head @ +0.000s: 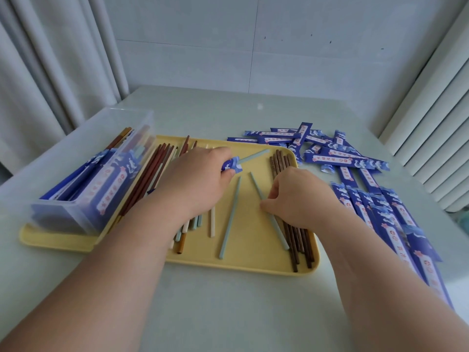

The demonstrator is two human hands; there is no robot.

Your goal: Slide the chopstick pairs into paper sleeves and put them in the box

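On the yellow tray point(253, 265) my left hand point(200, 179) grips a blue paper sleeve point(231, 166) with a light blue chopstick point(253, 156) sticking out of its far end. My right hand point(297, 196) pinches a second light blue chopstick point(279, 232) lying on the tray. A third light blue chopstick point(229, 219) lies loose between my hands. Dark brown chopsticks point(297, 240) lie along the tray's right side, reddish and pale ones point(157, 168) on its left. The clear plastic box point(83, 214) on the tray's left end holds several sleeved pairs.
Loose blue sleeves point(340, 153) are scattered on the white table behind and to the right of the tray, with a stacked row point(396, 229) by my right forearm. Curtains hang at the left, and a slatted white panel stands at the right.
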